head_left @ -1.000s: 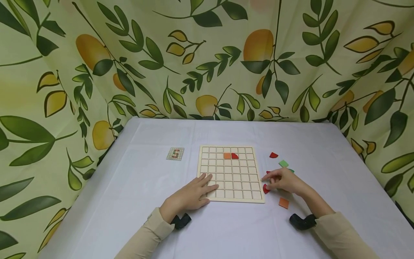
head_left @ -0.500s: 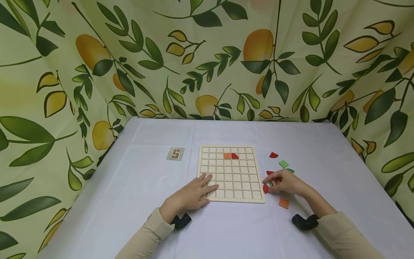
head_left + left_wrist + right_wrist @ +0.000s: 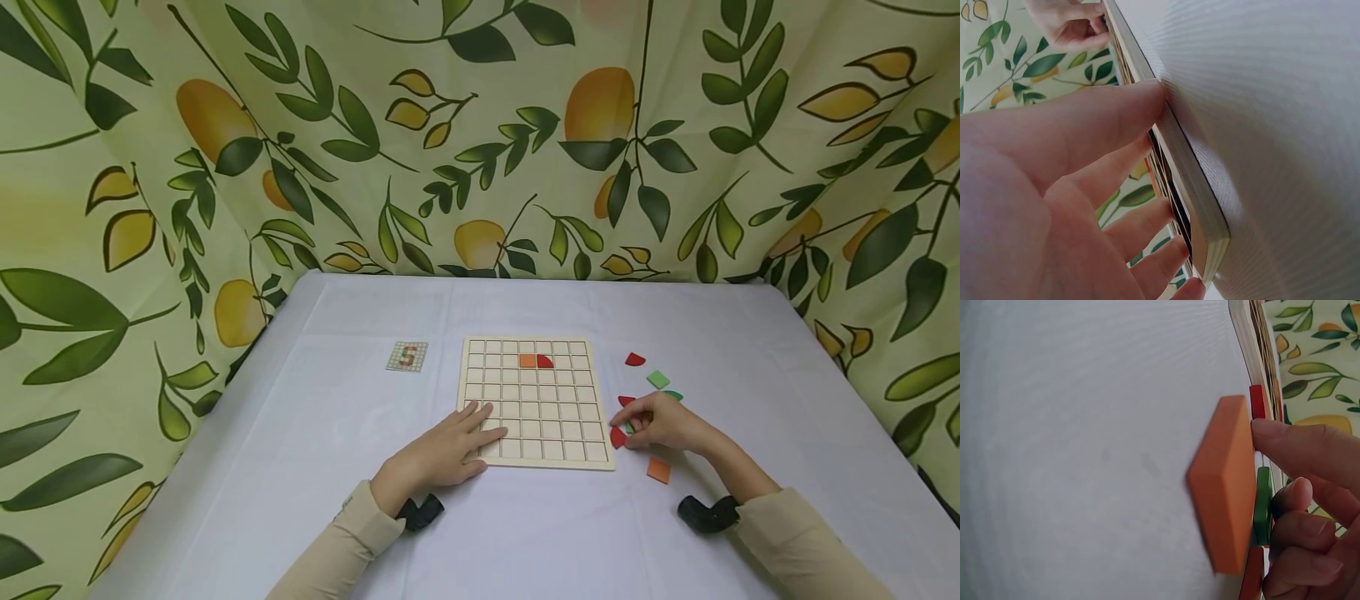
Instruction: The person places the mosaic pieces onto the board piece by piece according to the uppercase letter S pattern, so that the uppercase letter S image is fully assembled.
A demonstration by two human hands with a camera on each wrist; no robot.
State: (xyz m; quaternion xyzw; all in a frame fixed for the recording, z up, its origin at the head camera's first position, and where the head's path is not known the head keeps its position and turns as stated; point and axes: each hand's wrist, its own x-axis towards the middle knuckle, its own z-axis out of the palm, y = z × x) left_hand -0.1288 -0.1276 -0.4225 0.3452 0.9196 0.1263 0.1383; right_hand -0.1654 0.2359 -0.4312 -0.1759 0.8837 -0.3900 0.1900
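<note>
At left, card (image 3: 407, 357), face up near board (image 3: 549, 411), presumably as pattern. On board's lower left, left hand (image 3: 444, 447), fingers spread, probably for steadying. Above, orange square (image 3: 528, 361) beside red quarter (image 3: 544, 362). At right edge, red piece (image 3: 617, 438) by right hand (image 3: 665, 422), fingers bent; cannot tell whether pinching. Orange tile (image 3: 658, 471) nearby, likely for easy reach.

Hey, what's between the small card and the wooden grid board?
Just bare white tablecloth lies between the small card and the wooden grid board; the head view shows it.
</note>
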